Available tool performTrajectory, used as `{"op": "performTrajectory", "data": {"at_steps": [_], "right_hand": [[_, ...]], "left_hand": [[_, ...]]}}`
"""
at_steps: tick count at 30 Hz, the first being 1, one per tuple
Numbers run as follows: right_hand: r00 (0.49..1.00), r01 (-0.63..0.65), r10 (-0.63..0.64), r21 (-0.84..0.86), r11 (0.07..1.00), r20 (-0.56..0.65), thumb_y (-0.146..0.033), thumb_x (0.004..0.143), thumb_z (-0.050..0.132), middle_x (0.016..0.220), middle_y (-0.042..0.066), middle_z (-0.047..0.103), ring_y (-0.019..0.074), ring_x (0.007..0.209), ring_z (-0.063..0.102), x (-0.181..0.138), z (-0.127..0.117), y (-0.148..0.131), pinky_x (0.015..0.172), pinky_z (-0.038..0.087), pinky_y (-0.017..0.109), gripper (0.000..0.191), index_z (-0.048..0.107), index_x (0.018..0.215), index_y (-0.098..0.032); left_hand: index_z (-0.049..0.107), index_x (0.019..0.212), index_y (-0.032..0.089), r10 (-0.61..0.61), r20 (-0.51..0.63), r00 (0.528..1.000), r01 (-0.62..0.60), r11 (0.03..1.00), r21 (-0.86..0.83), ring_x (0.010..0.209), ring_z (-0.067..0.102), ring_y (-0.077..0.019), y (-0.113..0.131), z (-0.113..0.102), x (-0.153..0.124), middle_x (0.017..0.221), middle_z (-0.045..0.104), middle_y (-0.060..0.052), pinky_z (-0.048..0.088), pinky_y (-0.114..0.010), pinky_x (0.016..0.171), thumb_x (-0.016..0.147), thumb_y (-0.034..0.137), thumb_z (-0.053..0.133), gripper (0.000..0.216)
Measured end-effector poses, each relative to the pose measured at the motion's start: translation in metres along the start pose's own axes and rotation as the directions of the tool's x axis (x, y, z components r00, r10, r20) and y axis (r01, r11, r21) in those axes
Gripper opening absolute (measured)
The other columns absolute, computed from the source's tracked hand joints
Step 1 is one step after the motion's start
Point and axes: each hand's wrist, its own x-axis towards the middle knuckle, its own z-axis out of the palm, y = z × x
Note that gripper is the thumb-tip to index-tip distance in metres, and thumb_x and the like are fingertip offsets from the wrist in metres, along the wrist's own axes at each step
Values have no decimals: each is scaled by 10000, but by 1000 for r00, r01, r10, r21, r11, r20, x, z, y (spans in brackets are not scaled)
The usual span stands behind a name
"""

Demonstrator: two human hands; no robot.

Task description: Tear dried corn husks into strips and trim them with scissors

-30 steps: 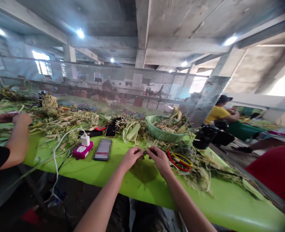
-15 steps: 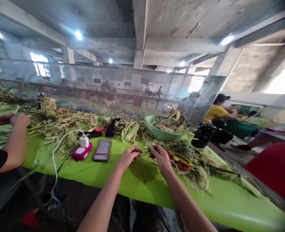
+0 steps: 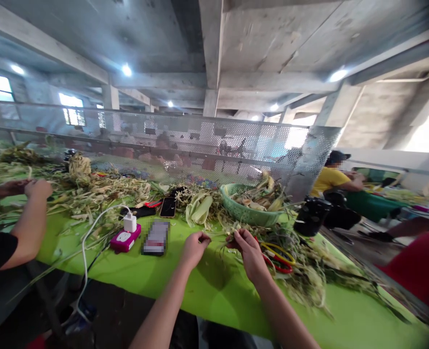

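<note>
Well, at the far left a co-worker's hand (image 3: 38,188) is curled into a loose fist over a heap of dry husks (image 3: 91,191), pale and stringy, spread across the smooth lime-green table (image 3: 156,271). A limp white cable (image 3: 86,232) loops over the table's near edge and runs up to a boxy white charger (image 3: 129,223), which stands on a flat pink power bank (image 3: 125,240). Just right of that lies a slim rectangular phone (image 3: 155,237), and behind it, near the husks, a second, glossy black phone (image 3: 168,207). A fresh green ear of corn (image 3: 199,208), ribbed and wrapped in its leaves, lies on the table farther back. My left hand (image 3: 194,247) is closed almost fully, thumb and fingertips pinched together on one end of a thin, fibrous husk strip (image 3: 218,235) held just above the table. My right hand (image 3: 249,247) is curled shut on the other end, knuckles up, with the strip stretched between the two hands. Just beyond my right hand lie round rubber bands (image 3: 278,254), red and yellow, half sunk in tangled green leaves. Behind them sits a round woven-look plastic basket (image 3: 249,213), pale green and filled with husks. Past the table's right end are a black camera-like object (image 3: 312,215) and a seated person in a yellow shirt (image 3: 329,177).
</note>
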Motion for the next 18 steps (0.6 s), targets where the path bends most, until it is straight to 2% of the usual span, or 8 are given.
{"op": "performTrajectory", "data": {"at_steps": [7,13,16,18], "right_hand": [[999,-13,16,72,997,-42,-456,715,712,708,-20,590,145,604,576,4,-7,5,624,488,272,286,566,766,-215],[998,-10,15,81,997,-67,-466,673,745,666,-36,587,131,577,563,3,-5,4,603,467,251,314,576,749,-212],[998,-10,14,81,997,-55,-466,684,737,672,-35,601,131,586,560,2,-4,3,610,466,251,309,572,755,-215],[999,-20,23,71,997,-36,-473,694,730,693,-24,617,137,607,565,1,-3,3,623,472,258,312,570,763,-213]], "left_hand": [[643,777,184,-24,-166,986,15,998,-53,769,606,-186,-1,-7,2,819,679,-54,430,-290,726,768,208,573,74],[626,763,190,-43,-279,959,50,999,18,772,609,-187,-5,-10,3,809,672,-51,432,-292,726,781,187,558,71],[633,803,199,-13,-350,937,22,1000,20,803,601,-194,-2,-12,1,838,667,-52,430,-299,742,797,221,549,87],[650,834,207,27,-333,943,-26,1000,9,846,596,-209,3,-12,-1,871,669,-57,428,-311,760,812,292,546,136]]}}
